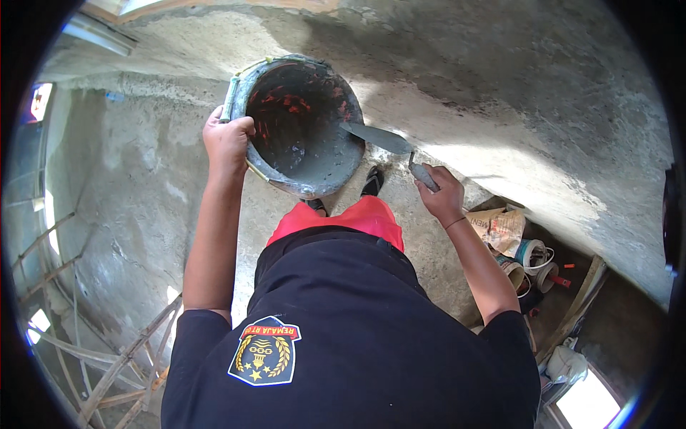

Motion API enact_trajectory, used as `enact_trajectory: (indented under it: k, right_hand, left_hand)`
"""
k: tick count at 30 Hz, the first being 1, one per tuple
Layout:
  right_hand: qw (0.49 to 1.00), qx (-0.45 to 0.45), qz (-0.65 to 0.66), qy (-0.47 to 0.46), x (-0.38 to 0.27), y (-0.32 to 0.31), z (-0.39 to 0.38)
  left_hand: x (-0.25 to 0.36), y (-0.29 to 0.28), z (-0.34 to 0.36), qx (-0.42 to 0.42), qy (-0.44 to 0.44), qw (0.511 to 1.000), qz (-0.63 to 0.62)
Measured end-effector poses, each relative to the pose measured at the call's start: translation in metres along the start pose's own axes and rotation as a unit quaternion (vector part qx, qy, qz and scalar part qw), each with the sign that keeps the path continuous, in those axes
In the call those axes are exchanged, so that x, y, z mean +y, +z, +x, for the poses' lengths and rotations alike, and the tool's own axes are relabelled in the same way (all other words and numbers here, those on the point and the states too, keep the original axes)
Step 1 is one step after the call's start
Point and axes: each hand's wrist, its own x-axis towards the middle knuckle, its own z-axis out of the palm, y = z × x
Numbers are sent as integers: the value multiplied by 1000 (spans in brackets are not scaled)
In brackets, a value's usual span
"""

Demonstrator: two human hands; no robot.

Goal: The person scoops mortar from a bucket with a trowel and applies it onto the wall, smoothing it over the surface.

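My left hand (229,138) is closed round the handle at the left rim of a bucket (300,168), which is tilted so that its inside faces me. Grey mortar coats the bucket's wall, with reddish patches showing through deeper in. In my right hand (443,194) is the grip of a pointing trowel (386,139). Its grey-smeared blade reaches left, the tip over or against the bucket's right rim; contact there I cannot make out. My fingers are wrapped round the trowel's handle.
A rough cement-plastered wall (514,93) rises ahead and to the right. By its foot at right lie a torn paper sack (502,230) and several small pails (532,254). Wooden poles (118,372) stand at lower left. My sandalled foot (372,181) is on the concrete floor below the bucket.
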Motion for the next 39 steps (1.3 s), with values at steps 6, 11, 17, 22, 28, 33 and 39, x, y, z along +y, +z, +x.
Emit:
enact_trajectory:
  k: [6,11,17,22,28,33,39]
  right_hand:
    - [1000,2,1,-8,19,-2,3]
    - [997,19,67,13,46,-14,5]
    - [998,9,53,33,106,-31,-3]
    - [979,-108,68,162,134,-56,4]
    - [995,-34,-18,89,159,-63,16]
    - [995,-43,-26,85,173,-64,29]
    - [996,-38,-35,77,175,-64,42]
  left_hand:
    - [-2,17,-6,6,2,1000,29]
    - [-7,33,-16,27,5,999,37]
    - [-21,49,-27,36,0,999,23]
    - [-35,53,-34,61,-12,998,29]
    - [-43,53,-43,90,-22,994,51]
    - [-47,51,-47,100,-21,993,61]
    - [-46,51,-47,114,-21,992,58]
